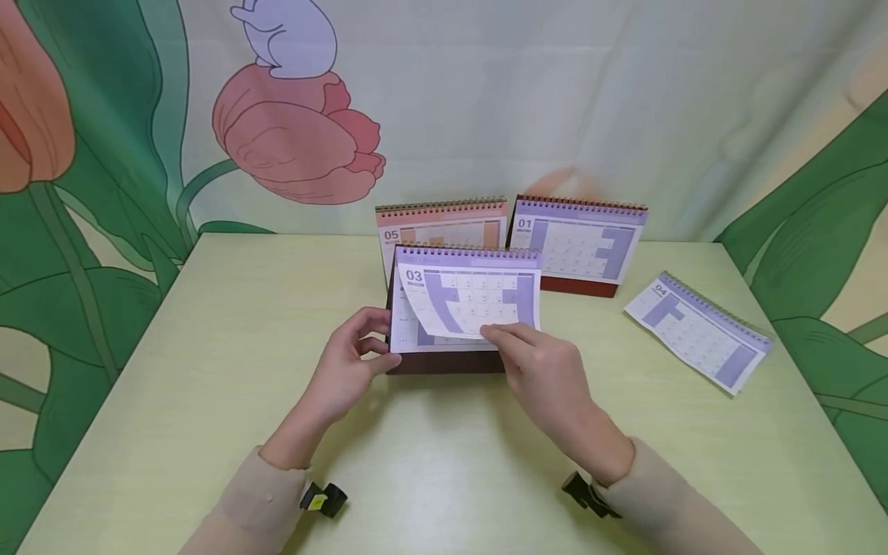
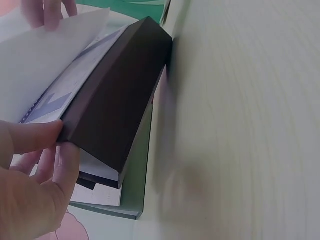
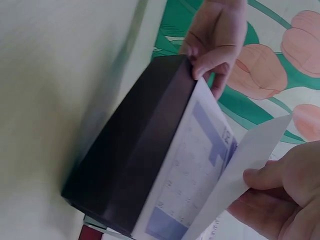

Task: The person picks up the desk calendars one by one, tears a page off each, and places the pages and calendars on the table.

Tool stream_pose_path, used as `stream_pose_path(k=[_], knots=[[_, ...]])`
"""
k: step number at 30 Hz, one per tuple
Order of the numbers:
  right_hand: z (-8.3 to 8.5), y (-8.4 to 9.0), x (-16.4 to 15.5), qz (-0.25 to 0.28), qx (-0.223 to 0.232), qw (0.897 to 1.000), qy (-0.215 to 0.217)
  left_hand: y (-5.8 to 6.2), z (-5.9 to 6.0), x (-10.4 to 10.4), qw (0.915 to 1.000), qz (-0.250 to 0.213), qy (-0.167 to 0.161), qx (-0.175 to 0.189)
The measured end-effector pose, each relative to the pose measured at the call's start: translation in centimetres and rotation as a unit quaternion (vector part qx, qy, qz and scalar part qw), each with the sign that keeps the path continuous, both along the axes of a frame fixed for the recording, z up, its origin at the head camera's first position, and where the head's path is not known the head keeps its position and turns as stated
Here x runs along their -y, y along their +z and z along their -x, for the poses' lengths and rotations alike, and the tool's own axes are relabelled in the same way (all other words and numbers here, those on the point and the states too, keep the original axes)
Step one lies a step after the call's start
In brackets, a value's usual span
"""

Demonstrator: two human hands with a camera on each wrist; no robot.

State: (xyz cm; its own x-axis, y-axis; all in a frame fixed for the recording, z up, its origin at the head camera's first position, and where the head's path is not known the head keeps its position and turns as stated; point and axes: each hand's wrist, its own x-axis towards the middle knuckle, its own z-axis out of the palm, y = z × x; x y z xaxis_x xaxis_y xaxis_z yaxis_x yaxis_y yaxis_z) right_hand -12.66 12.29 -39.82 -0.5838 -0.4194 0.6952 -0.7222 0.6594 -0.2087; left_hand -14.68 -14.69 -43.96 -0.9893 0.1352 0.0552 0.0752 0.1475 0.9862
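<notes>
A purple desk calendar (image 1: 463, 308) marked 03 stands on a dark brown base at the middle of the table. My left hand (image 1: 350, 362) grips its left end, thumb on the front and fingers behind; the same base (image 2: 117, 95) fills the left wrist view. My right hand (image 1: 537, 362) pinches the lower edge of the front page (image 1: 472, 304) and lifts it away from the page beneath. In the right wrist view that lifted page (image 3: 245, 165) curls up between thumb and fingers above the base (image 3: 135, 150).
Behind stand an orange calendar marked 05 (image 1: 444, 223) and a purple one marked 01 (image 1: 579, 243). A loose purple calendar marked 04 (image 1: 697, 331) lies flat at the right. The pale green table (image 1: 208, 347) ends against a tulip-print backdrop.
</notes>
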Motion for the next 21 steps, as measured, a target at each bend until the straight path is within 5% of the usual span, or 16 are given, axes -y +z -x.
stream_pose_path(k=[9,21], knots=[[0.5,-1.1,0.1,-0.011,-0.04,0.999,0.009,0.2,-0.1,-0.3,0.9999,-0.01,-0.005,0.012],[1.0,-1.6,0.0,0.055,0.044,0.997,0.01,0.2,-0.2,-0.6,0.9998,-0.008,-0.014,0.007]])
